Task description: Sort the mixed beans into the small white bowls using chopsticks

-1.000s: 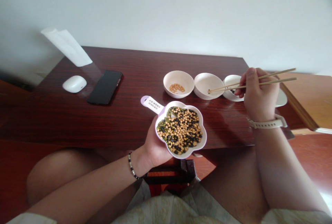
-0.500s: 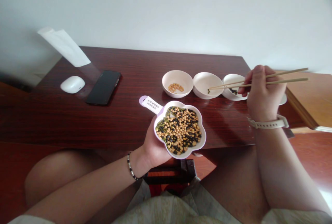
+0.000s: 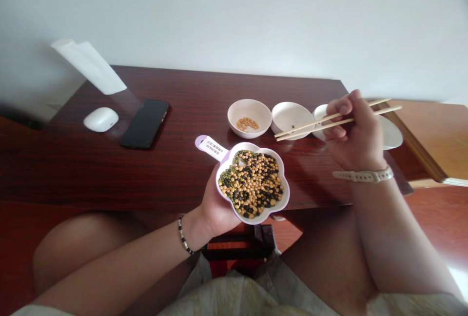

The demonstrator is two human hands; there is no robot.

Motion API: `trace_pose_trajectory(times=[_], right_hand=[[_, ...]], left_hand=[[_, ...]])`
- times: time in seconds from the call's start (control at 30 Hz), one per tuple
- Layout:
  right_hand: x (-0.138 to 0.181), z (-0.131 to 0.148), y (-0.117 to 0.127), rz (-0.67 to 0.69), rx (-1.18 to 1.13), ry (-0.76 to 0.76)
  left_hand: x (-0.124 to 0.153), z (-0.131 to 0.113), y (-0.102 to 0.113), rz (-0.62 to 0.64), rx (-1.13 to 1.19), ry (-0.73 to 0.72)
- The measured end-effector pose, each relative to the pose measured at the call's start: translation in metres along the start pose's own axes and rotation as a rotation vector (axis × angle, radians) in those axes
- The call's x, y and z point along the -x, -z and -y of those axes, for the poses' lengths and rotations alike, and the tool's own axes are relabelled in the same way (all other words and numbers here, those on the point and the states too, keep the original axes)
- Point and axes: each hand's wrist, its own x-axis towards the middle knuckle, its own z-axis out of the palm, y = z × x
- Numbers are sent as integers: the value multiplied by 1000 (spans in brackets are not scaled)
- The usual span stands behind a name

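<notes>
My left hand [image 3: 218,204] is closed around the side of a flower-shaped white scoop [image 3: 286,193] with a purple rim and a labelled handle. Mixed beans [image 3: 252,183], yellow, black and green, fill the scoop. In my right hand [image 3: 356,133] is a pair of chopsticks [image 3: 307,128], their tips close together above the near edge of the middle bowl [image 3: 283,111]. A few small dark beans lie in that bowl. Yellow beans [image 3: 247,124] sit in the left bowl [image 3: 234,111]. My right hand partly covers the third bowl [image 3: 319,112], so its contents are hidden.
A white dish [image 3: 393,133] stands behind my right hand near the table's right edge. At the left are a black phone [image 3: 145,123], a white mouse [image 3: 101,119] and a tilted white packet [image 3: 89,67]. The wall [image 3: 234,18] rises behind the dark wooden table [image 3: 91,174].
My right hand has moved left and the chopstick tips have come out of the middle bowl, toward the scoop. The dark beans at the tips now lie in that bowl. My left hand stays put.
</notes>
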Motion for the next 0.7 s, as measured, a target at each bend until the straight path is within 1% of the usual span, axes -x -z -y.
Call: trace_pose_trajectory(times=[0.13,0.23,0.33,0.53,0.7], right_hand=[[9,-10,-17,127,30,-17],[17,-14,-29,167,95,-62],[25,-16,-39,200,93,-124],[32,-23,-46,264,18,-193],[34,-27,-47,324,-6,-233]], left_hand=[[-1,1,1,22,8,5],[-2,2,-1,5,18,2],[-3,2,-5,-10,17,-1],[-5,2,-8,1,2,-15],[-6,2,-7,-34,5,-8]])
